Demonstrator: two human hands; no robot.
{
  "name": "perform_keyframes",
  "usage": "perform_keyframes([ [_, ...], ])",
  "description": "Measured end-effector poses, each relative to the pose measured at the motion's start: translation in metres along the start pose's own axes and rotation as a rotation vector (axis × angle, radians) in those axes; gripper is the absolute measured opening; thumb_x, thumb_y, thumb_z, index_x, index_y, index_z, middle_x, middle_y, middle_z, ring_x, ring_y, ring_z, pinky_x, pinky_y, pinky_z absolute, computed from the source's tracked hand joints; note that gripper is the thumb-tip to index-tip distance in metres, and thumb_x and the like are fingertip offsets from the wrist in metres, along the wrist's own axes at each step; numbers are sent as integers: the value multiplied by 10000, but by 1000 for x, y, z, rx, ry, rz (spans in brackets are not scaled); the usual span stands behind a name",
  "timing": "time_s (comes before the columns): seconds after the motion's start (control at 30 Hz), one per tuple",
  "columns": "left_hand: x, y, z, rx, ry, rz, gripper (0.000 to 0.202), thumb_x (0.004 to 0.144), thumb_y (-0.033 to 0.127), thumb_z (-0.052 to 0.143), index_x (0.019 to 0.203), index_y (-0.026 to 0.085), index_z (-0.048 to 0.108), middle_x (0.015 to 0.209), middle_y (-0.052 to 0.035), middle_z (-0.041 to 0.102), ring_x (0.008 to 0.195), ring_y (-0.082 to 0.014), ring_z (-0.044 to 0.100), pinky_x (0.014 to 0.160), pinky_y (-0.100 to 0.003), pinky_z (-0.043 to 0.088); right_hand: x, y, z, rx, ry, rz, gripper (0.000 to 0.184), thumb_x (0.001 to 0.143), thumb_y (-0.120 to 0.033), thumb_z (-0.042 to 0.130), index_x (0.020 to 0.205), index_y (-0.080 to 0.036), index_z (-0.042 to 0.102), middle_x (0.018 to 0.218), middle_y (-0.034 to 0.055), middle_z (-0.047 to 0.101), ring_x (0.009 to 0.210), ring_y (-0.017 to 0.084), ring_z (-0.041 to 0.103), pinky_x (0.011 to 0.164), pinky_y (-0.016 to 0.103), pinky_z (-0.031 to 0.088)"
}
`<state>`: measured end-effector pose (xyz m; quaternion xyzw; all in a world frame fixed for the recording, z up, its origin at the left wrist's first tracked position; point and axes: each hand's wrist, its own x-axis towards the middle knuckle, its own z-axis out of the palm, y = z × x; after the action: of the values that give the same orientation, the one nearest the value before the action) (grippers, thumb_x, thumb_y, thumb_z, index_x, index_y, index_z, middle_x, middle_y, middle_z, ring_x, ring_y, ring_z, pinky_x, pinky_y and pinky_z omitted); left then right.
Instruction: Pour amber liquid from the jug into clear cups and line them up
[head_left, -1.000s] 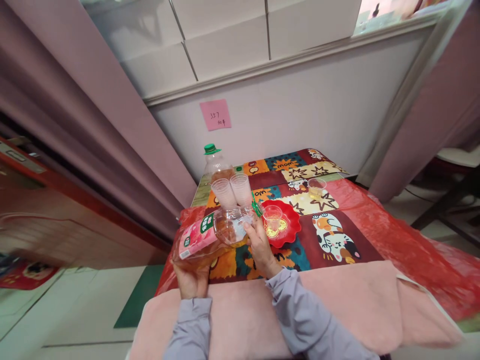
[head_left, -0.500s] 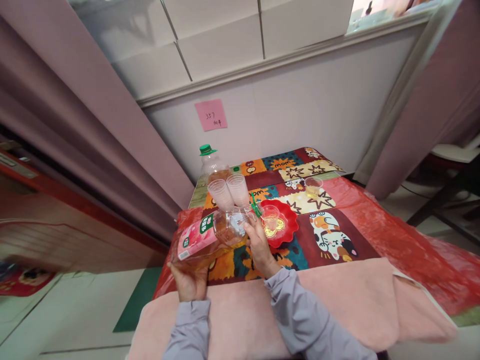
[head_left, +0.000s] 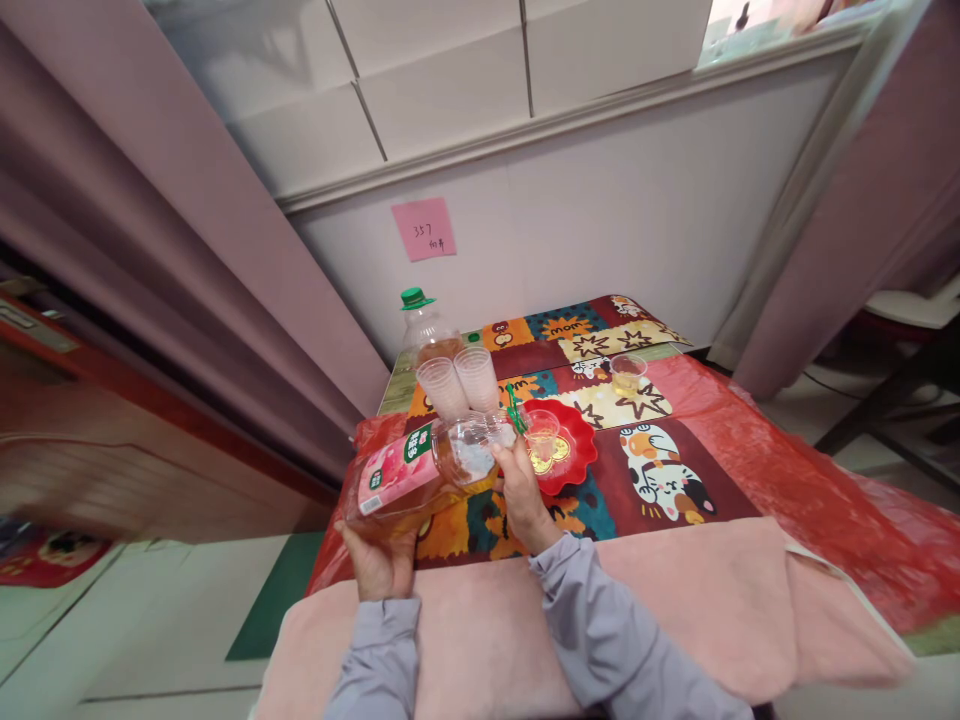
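Observation:
A large clear bottle of amber drink [head_left: 401, 470] with a pink label lies tilted nearly on its side, its neck toward the right. My left hand [head_left: 379, 562] supports its base from below. Near the neck, my right hand [head_left: 519, 492] has its fingers wrapped round the bottle. The green ring at the mouth [head_left: 514, 410] is over the left rim of a red scalloped plate [head_left: 577, 462]. On that plate stands a clear plastic cup [head_left: 541, 432] under the bottle's mouth; the amount of liquid in it is hard to make out.
Two stacks of clear cups [head_left: 475, 378] stand behind the held bottle, with a second green-capped bottle [head_left: 431, 330] at the back left. Another cup with pale yellow liquid [head_left: 627, 376] is on the patterned mat [head_left: 600, 490]. Pink cloth [head_left: 480, 640] covers the front edge.
The bottle's neck has shifted slightly right, and my right hand has moved slightly with it. The left hand has stayed almost in place under the base.

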<state>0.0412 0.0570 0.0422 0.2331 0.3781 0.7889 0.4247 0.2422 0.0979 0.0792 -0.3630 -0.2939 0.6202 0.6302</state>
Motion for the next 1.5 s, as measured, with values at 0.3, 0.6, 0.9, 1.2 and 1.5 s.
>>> perform_keyframes([
  [0.3, -2, 2, 6, 3, 34, 6, 885, 747, 815, 687, 1426, 249, 636, 1441, -156, 661, 1213, -375, 685, 819, -473, 655, 1, 5, -2, 14, 0, 70, 518, 885, -479, 635, 1353, -257, 622, 1324, 37, 711, 1153, 248, 651, 847, 322, 541],
  [0.6, -4, 3, 9, 11, 75, 1, 790, 740, 801, 709, 1302, 247, 716, 1258, -130, 760, 1025, -305, 746, 759, -417, 654, 2, 4, 1, 55, 14, 38, 524, 861, -462, 651, 1350, -274, 664, 1234, 26, 743, 1086, 242, 677, 811, 329, 580],
  [0.9, -7, 4, 10, 26, 75, 6, 824, 629, 839, 760, 1227, 273, 754, 1184, -105, 781, 953, -270, 743, 736, -388, 657, 2, 5, 0, 65, 24, 95, 568, 857, -480, 640, 1386, -273, 628, 1335, 40, 716, 1154, 241, 675, 763, 285, 575],
  [1.2, -7, 3, 10, 51, 101, 15, 844, 644, 851, 740, 1283, 301, 733, 1445, -111, 665, 1246, -346, 651, 826, -419, 650, 3, 8, -1, 133, -18, 101, 590, 868, -482, 661, 1418, -281, 584, 1380, 33, 696, 1258, 254, 651, 830, 311, 601],
  [1.5, -5, 0, 7, 35, 103, 24, 863, 675, 822, 746, 1349, 286, 684, 1552, -120, 575, 1454, -402, 490, 962, -482, 619, 3, 10, -1, 131, 3, 129, 552, 863, -523, 667, 1363, -296, 612, 1336, 24, 716, 1197, 243, 684, 787, 293, 596],
])
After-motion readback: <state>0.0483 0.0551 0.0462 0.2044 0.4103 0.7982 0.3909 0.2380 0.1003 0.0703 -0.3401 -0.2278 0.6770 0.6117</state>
